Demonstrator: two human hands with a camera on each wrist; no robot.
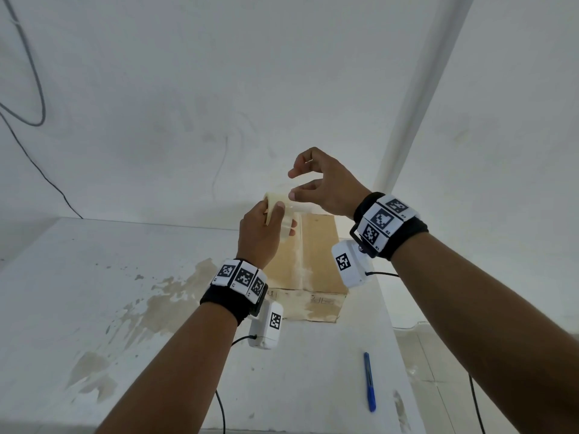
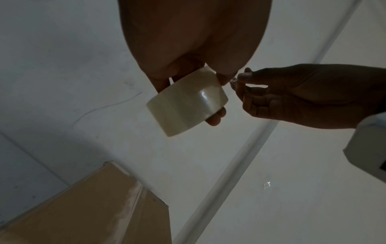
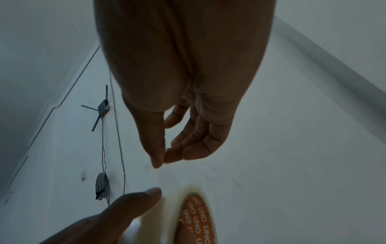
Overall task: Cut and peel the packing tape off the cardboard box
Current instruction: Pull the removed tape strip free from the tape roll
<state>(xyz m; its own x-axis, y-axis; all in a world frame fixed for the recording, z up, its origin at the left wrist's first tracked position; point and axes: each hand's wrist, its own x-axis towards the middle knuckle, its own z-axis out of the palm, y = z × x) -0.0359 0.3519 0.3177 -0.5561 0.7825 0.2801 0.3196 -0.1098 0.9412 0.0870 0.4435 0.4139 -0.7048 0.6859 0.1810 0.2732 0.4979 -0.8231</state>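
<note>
The cardboard box (image 1: 316,255) stands at the table's far edge against the wall, with a pale strip of tape (image 1: 302,264) down its top seam. Above it my left hand (image 1: 283,217) grips a roll of clear packing tape (image 1: 277,200), thumb on the outside and fingers through the core (image 3: 196,217). My right hand (image 1: 293,184) is just right of the roll (image 2: 185,102). Its thumb and fingertips (image 3: 167,158) meet in a pinch on what looks like the roll's clear loose end (image 2: 233,80). A blue utility knife (image 1: 369,382) lies on the table near me.
The white table (image 1: 94,308) has brownish stains left of the box, and its right edge (image 1: 398,355) drops to a tiled floor. A white pipe (image 1: 419,89) runs up the wall on the right. Black cables (image 1: 34,89) hang on the wall at the left.
</note>
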